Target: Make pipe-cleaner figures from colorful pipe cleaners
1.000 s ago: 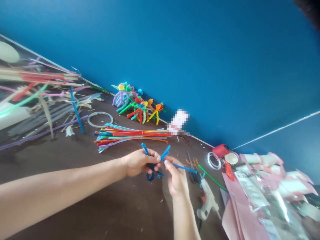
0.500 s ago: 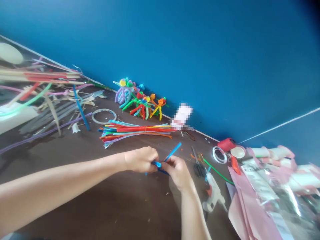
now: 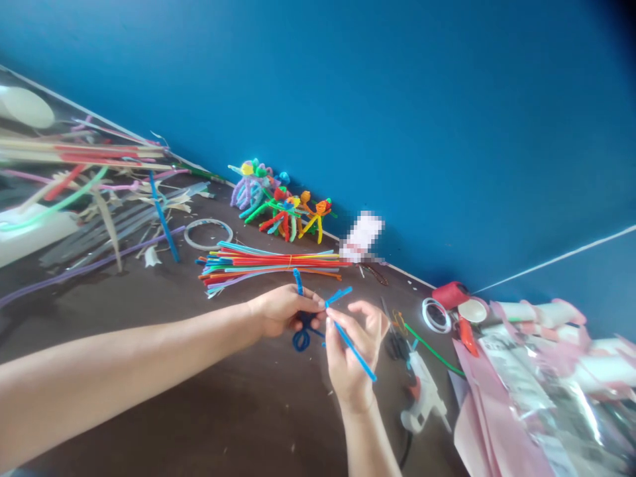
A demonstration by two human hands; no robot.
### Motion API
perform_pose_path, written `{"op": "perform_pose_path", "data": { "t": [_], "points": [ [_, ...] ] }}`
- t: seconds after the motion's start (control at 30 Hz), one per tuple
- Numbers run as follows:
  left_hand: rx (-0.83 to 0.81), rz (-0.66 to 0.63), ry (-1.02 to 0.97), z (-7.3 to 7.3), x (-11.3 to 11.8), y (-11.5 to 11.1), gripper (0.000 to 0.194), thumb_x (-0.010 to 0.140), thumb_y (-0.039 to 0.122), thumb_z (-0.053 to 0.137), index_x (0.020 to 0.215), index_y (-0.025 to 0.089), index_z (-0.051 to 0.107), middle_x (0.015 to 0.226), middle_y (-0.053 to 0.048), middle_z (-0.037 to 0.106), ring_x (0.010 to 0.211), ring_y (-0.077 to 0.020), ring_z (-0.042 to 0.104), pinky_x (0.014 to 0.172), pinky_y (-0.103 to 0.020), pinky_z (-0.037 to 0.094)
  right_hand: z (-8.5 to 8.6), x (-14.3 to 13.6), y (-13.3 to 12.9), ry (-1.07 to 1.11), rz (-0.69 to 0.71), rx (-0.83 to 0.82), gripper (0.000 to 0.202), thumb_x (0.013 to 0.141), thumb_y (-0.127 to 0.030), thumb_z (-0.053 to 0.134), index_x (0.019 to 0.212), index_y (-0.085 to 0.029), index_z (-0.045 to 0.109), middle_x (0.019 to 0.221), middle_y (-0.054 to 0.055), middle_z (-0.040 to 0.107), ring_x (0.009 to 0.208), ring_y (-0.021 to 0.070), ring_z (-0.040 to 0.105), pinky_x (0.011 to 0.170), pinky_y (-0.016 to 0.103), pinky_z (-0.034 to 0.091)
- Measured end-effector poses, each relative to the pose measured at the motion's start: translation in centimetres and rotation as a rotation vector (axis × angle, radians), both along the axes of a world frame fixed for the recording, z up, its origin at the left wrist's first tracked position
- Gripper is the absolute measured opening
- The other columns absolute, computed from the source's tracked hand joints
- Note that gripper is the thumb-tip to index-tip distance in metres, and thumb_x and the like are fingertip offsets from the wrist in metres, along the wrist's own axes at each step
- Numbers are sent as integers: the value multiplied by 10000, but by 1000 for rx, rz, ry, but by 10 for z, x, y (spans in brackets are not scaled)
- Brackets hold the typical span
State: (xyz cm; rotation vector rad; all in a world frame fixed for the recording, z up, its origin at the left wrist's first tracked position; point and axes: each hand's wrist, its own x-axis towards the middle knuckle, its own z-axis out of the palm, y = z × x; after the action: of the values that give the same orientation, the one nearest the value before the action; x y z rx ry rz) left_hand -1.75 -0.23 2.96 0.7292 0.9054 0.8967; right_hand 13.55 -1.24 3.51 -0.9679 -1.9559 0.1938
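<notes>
My left hand (image 3: 278,309) pinches blue pipe cleaners (image 3: 301,340) between thumb and fingers. A dark blue loop hangs below these fingers, and one bent end sticks up above them. My right hand (image 3: 344,379) is closed, palm turned up, at a lighter blue pipe cleaner (image 3: 358,358) that crosses its fingers and slants down to the right. Both hands meet where the blue strands cross, partly hidden by the fingertips. Just beyond lies a tied bundle of coloured pipe cleaners (image 3: 268,260). Scissors (image 3: 396,341) are right of my right hand.
A white glue gun (image 3: 424,397) lies to the right, near a green pipe cleaner (image 3: 432,348). Small pipe-cleaner figures (image 3: 285,211) stand by the blue wall. Tape rolls (image 3: 436,315), pink paper (image 3: 479,424) and loose strips (image 3: 109,218) lie around the dark table (image 3: 209,404).
My right hand has turned palm up, and the lighter blue strand now points down to the right. My left hand has rotated, bringing the dark blue loop and an upright end into view.
</notes>
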Motion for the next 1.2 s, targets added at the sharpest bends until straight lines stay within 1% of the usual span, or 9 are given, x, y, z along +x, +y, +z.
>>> {"op": "perform_pose_path", "data": {
  "t": [0.1, 0.27, 0.33, 0.43, 0.57, 0.7, 0.93, 1.1, 1.2],
  "points": [
    [-56, -7, -158, -2, -1, 1, 131, 601, 222, 630, 637, 110, 571, 581, 1, 544, 476, -54, 472, 326, -120, 254, -7, -2, 7, 307, 92, -329, 112, 729, -202, 543, 788, -229, 635, 844, 30, 486, 838, 182, 483, 780, 351, 358],
    [-40, -99, -229, -4, -5, 2, 122, 615, 212, 632, 637, 105, 577, 575, 0, 541, 464, -51, 471, 309, -121, 230, -15, -3, 16, 786, 398, -1046, 79, 722, -225, 522, 702, -191, 591, 682, 22, 591, 693, 171, 553, 732, 338, 391],
    [-9, -180, -195, -2, -7, 2, 126, 600, 214, 632, 618, 101, 579, 552, -6, 545, 441, -56, 462, 297, -130, 196, -16, 0, 19, 819, 479, -1201, 86, 703, -223, 535, 661, -179, 597, 642, 24, 604, 648, 165, 555, 716, 333, 397],
    [21, -308, -32, 3, -10, 1, 115, 578, 210, 622, 597, 103, 586, 526, -14, 557, 404, -62, 451, 293, -143, 151, -16, 7, 23, 792, 486, -1274, 41, 644, -201, 591, 627, -168, 608, 610, 8, 595, 597, 138, 538, 651, 280, 405],
    [101, -352, 259, 8, -10, -3, 89, 568, 199, 601, 567, 111, 585, 485, 4, 543, 385, -58, 446, 319, -141, 220, -10, 14, 26, 669, 310, -1163, 55, 610, -200, 645, 654, -174, 625, 572, -33, 568, 542, 95, 504, 553, 209, 382],
    [132, -324, 355, 9, -6, -5, 80, 560, 208, 578, 554, 128, 571, 466, 16, 535, 386, -71, 457, 351, -158, 308, -4, 15, 25, 503, 179, -959, 120, 643, -255, 642, 734, -176, 641, 613, -20, 594, 586, 115, 529, 592, 231, 403],
    [159, -340, 480, 6, 1, -11, 57, 548, 176, 538, 525, 137, 573, 439, 9, 534, 376, -85, 471, 372, -178, 349, 4, 11, 17, 206, 173, -788, 152, 726, -291, 556, 728, -171, 649, 624, 11, 616, 613, 147, 555, 622, 272, 418],
    [206, -64, 436, -7, 5, -6, 67, 577, 180, 513, 559, 136, 560, 451, 20, 528, 379, -79, 476, 364, -163, 334, 9, 7, 5, -50, 170, -221, 113, 741, -177, 532, 796, -189, 630, 782, 48, 628, 781, 176, 541, 747, 336, 400],
    [120, 63, 229, -10, 5, -1, 99, 613, 218, 517, 603, 127, 556, 449, 12, 523, 373, -73, 454, 311, -144, 236, 10, 4, 1, -100, 255, -105, 177, 751, -126, 514, 869, -203, 620, 838, 51, 628, 805, 173, 536, 758, 349, 399]
  ]
}}
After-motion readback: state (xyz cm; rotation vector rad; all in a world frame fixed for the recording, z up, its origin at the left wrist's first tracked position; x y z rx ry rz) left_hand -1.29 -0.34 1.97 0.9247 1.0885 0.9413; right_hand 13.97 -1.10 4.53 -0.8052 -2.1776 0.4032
